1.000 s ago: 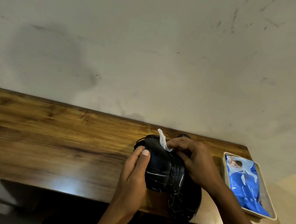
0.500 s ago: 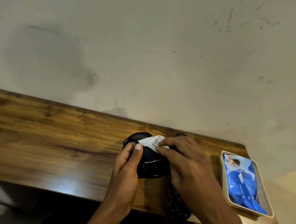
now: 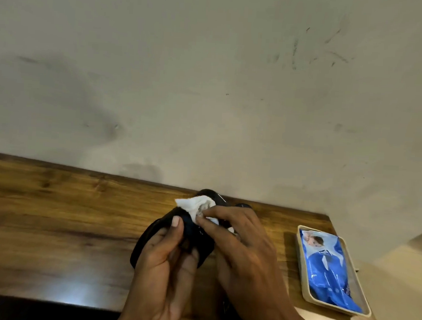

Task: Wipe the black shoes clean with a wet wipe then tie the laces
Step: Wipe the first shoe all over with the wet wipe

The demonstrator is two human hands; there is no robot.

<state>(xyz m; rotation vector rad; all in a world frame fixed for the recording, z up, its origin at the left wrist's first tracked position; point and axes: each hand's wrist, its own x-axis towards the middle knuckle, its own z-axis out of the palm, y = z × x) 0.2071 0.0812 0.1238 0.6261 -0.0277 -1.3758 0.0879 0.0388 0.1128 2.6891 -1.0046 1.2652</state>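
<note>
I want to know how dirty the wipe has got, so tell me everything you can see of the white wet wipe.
The wet wipe is a small white sheet, soft and crumpled, bunched into folds with a loose corner sticking out to the left. A faint grey smudge shows in its creases near the fingers. It lies on the upper part of the black shoe, pressed there by the fingertips of the right hand, which cover its right end. The left hand grips the shoe just below the wipe, its thumb close to it.
</note>
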